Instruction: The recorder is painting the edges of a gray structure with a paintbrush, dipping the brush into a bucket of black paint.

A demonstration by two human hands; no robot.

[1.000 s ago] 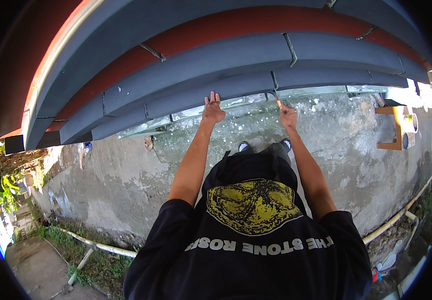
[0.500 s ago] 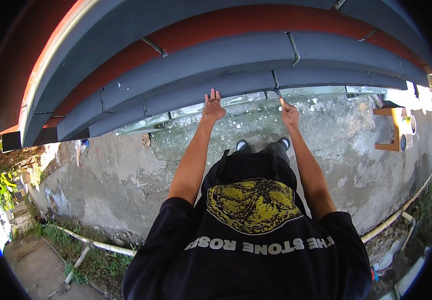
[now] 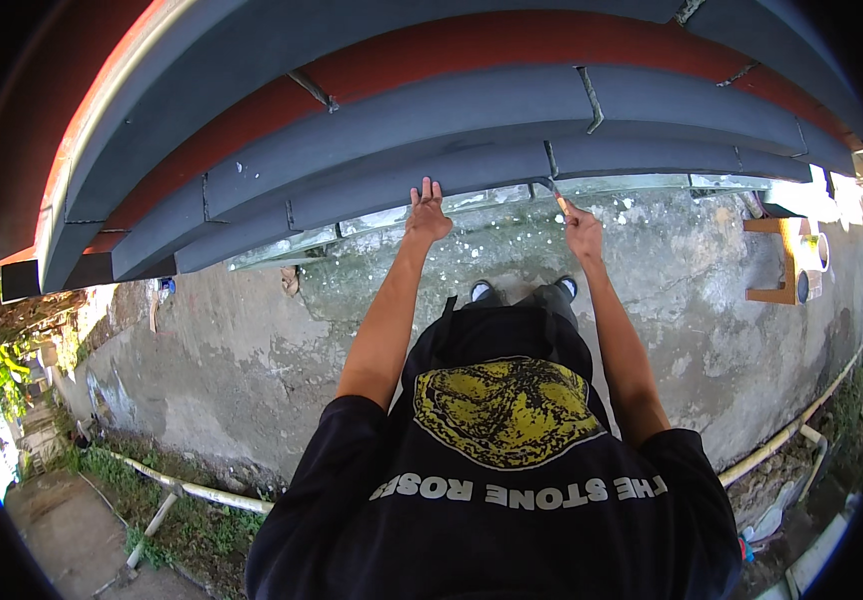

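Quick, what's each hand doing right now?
Left hand: open, fingers spread at the lowest grey ledge; holding nothing visible.
Right hand: closed around a wooden-handled tool.

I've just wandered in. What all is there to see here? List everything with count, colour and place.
Grey beams: several, grey, across the top
Red bands: more than one, red, between beams
Hand tool: one, orange-brown handle, dark end, at the lowest beam
Concrete ground: one, patchy grey, middle
Wooden stand: one, orange-brown, right
Pipes: several, off-white, lower left and right
Greenery: uncounted, green, left and lower edges
Shirt: one, black with yellow print, lower middle
Shoes: two, dark and white, centre
Left hand: one, bare, open at the lowest beam
Right hand: one, bare, gripping the tool
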